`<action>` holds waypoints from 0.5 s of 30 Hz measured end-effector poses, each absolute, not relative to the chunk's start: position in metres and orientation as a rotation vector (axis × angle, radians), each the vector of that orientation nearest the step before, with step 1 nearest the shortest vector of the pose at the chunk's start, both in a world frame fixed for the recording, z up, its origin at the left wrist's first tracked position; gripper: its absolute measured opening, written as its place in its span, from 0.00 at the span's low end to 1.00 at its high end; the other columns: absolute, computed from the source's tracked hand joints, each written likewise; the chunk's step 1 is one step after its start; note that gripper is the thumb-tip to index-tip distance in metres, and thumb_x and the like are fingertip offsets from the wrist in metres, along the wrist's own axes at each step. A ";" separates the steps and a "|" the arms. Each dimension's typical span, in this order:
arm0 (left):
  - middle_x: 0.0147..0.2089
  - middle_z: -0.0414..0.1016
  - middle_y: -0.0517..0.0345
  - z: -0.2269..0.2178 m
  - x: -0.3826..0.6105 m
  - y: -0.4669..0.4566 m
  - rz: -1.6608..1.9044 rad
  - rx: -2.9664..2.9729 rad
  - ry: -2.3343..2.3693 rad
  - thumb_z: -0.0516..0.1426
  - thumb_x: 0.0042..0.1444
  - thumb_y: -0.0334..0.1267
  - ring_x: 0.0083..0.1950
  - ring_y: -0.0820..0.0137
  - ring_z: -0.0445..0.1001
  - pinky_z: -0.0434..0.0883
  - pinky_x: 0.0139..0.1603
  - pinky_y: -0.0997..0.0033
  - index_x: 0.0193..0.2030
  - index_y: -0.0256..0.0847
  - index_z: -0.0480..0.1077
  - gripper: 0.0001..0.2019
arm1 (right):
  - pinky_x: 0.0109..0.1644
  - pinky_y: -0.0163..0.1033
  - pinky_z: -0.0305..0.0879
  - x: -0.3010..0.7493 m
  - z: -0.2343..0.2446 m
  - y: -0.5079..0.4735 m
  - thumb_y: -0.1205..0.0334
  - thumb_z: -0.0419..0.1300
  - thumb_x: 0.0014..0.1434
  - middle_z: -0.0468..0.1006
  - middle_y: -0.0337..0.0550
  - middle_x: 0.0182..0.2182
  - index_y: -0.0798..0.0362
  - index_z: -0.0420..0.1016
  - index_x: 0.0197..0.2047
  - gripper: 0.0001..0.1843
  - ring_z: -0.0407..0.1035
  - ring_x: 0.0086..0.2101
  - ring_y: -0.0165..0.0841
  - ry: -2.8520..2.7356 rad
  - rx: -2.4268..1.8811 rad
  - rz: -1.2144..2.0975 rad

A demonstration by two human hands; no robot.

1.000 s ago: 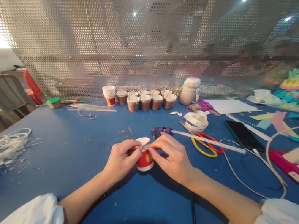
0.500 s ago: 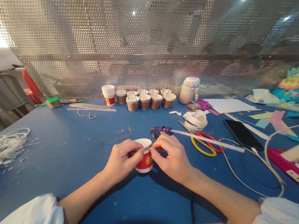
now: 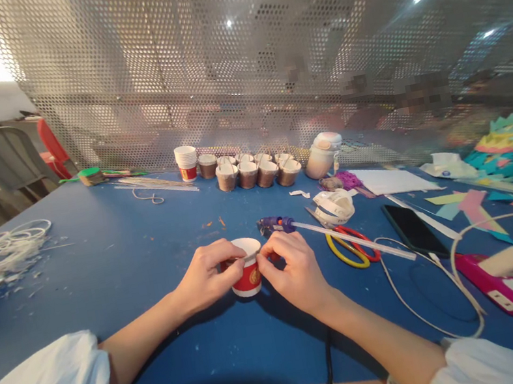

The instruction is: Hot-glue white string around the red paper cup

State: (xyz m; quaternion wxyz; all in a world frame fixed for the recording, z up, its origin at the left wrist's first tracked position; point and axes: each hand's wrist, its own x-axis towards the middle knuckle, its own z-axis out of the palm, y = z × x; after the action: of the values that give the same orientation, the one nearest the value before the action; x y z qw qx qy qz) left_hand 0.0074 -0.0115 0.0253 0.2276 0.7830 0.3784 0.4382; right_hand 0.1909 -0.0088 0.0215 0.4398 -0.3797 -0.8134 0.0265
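A small red paper cup (image 3: 247,281) with a white rim and a gold emblem stands upright on the blue table in front of me. My left hand (image 3: 215,267) is closed on its left side, thumb and fingers at the rim. On the right side my right hand (image 3: 294,268) pinches at the cup just below the rim. Whether a thin strip lies between the fingertips is too small to tell. Behind my right hand lies a purple glue gun (image 3: 275,224) with a long clear glue stick (image 3: 354,240) sticking out of it.
Yellow-and-red scissors (image 3: 353,251), a white tape roll (image 3: 333,207), a phone (image 3: 415,230) and a pink power strip (image 3: 506,287) with looping cable lie right. At the back stand stacked cups (image 3: 187,164), several brown-wrapped cups (image 3: 248,175) and a jar (image 3: 323,155). White cord (image 3: 2,243) lies left.
Both hands stay at the cup in nearly the same pose, with only slight finger movement. The view has shifted very slightly.
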 end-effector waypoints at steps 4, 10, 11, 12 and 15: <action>0.27 0.71 0.58 0.027 0.006 -0.011 1.154 2.088 1.058 0.51 0.52 0.32 0.28 0.74 0.67 0.63 0.31 0.75 0.29 0.35 0.74 0.11 | 0.37 0.39 0.54 0.194 0.021 -0.006 0.69 0.56 0.56 0.68 0.34 0.22 0.52 0.63 0.24 0.10 0.63 0.27 0.28 -2.006 -0.982 0.090; 0.28 0.72 0.58 0.031 0.005 -0.010 1.141 1.878 1.094 0.52 0.53 0.36 0.31 0.72 0.68 0.63 0.34 0.75 0.28 0.35 0.73 0.10 | 0.35 0.37 0.59 0.199 0.023 -0.005 0.65 0.55 0.59 0.68 0.36 0.24 0.51 0.64 0.26 0.10 0.63 0.28 0.30 -1.939 -0.997 0.214; 0.27 0.72 0.58 0.031 0.005 -0.009 1.143 1.830 1.102 0.53 0.53 0.36 0.31 0.72 0.68 0.63 0.34 0.74 0.28 0.35 0.73 0.10 | 0.35 0.37 0.61 0.199 0.022 -0.005 0.63 0.54 0.60 0.68 0.37 0.26 0.51 0.65 0.28 0.08 0.64 0.28 0.30 -1.932 -0.989 0.254; 0.27 0.72 0.59 0.031 0.005 -0.008 1.150 1.775 1.105 0.53 0.53 0.37 0.32 0.72 0.68 0.64 0.34 0.74 0.28 0.36 0.72 0.10 | 0.36 0.37 0.63 0.199 0.021 -0.006 0.62 0.54 0.60 0.70 0.39 0.28 0.51 0.66 0.30 0.06 0.65 0.30 0.31 -1.933 -0.982 0.285; 0.30 0.72 0.59 0.029 0.005 -0.005 1.188 1.591 1.072 0.54 0.54 0.39 0.33 0.71 0.70 0.66 0.36 0.73 0.30 0.36 0.73 0.10 | 0.45 0.43 0.68 0.195 0.013 -0.005 0.57 0.60 0.57 0.73 0.47 0.41 0.52 0.67 0.45 0.14 0.69 0.42 0.38 -1.962 -1.001 0.269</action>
State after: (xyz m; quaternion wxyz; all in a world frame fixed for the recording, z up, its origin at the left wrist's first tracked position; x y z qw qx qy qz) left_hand 0.0048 -0.0048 0.0285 0.4284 0.6372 0.4292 0.4757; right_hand 0.1953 -0.0054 0.0133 0.4451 -0.4041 -0.7917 0.1087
